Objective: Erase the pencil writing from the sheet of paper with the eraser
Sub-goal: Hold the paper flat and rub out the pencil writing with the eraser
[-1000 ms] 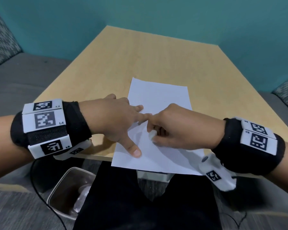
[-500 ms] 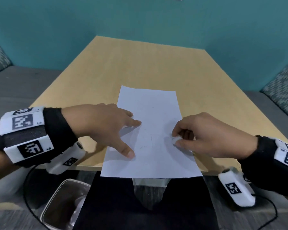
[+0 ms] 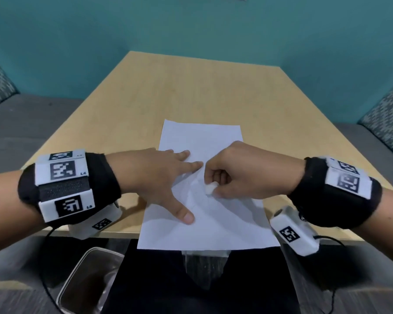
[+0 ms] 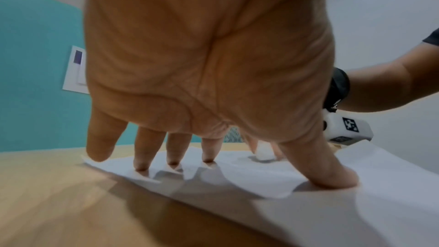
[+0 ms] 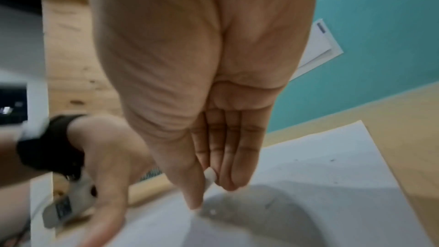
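A white sheet of paper [image 3: 213, 214] lies at the near edge of the wooden table [image 3: 191, 91], its front edge hanging over. Faint pencil marks [image 3: 195, 189] show near its middle. My left hand [image 3: 166, 177] lies spread on the sheet's left side, with fingertips [image 4: 209, 160] and thumb pressing it flat. My right hand [image 3: 232, 177] pinches a small white eraser [image 3: 209, 189] between thumb and curled fingers, and the eraser touches the paper just right of the left fingertips. The eraser [image 4: 263, 154] also shows behind the left thumb, and again as the eraser [image 5: 210, 174] in the right wrist view.
A clear plastic bin [image 3: 86, 282] stands on the floor below the table's near left corner. Grey bench seats with patterned cushions [image 3: 390, 114] flank the table. A teal wall [image 3: 191, 26] closes the far side, with a white notice [image 4: 75, 70] on it.
My right hand with the eraser has swept left from the sheet's right side back toward the left fingertips. The left hand keeps pressing the paper.
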`<state>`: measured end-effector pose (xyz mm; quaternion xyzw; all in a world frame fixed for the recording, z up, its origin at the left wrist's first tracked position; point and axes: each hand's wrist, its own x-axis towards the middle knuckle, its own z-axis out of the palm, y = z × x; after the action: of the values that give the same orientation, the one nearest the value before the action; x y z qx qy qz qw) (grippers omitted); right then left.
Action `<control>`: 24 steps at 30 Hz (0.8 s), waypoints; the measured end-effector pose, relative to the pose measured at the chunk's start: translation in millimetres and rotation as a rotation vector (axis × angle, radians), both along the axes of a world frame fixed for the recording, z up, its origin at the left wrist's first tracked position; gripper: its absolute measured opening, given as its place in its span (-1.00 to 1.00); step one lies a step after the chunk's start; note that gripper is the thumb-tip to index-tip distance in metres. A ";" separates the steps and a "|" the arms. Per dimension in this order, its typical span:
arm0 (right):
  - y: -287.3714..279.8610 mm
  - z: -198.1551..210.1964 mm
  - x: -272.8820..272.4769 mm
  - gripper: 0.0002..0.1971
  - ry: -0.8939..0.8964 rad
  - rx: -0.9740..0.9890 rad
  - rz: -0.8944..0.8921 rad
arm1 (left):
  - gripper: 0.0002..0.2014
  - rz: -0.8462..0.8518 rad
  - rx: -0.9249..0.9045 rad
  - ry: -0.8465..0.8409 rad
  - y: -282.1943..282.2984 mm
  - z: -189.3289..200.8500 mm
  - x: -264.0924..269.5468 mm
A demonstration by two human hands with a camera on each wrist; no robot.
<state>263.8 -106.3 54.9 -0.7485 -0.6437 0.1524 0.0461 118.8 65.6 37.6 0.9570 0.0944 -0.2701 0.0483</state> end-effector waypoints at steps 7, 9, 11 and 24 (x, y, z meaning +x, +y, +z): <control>6.2 -2.8 -3.2 -0.87 0.035 -0.024 0.044 | 0.32 -0.033 0.062 0.020 -3.6 2.6 0.7; 7.1 -2.7 -2.9 -0.89 0.036 -0.034 0.045 | 0.32 -0.034 0.070 0.024 -3.6 2.5 0.5; 12.5 -5.8 2.1 -0.90 0.006 0.006 0.009 | 0.32 -0.035 0.086 0.036 -4.6 3.2 0.6; 24.2 1.6 6.0 -0.80 -0.032 -0.016 0.052 | 0.29 -0.039 0.106 0.064 -8.2 6.3 1.0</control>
<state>269.8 -82.0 56.5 -0.7343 -0.6623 0.1466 0.0261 119.8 57.4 43.9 0.9507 0.0915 -0.2962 -0.0107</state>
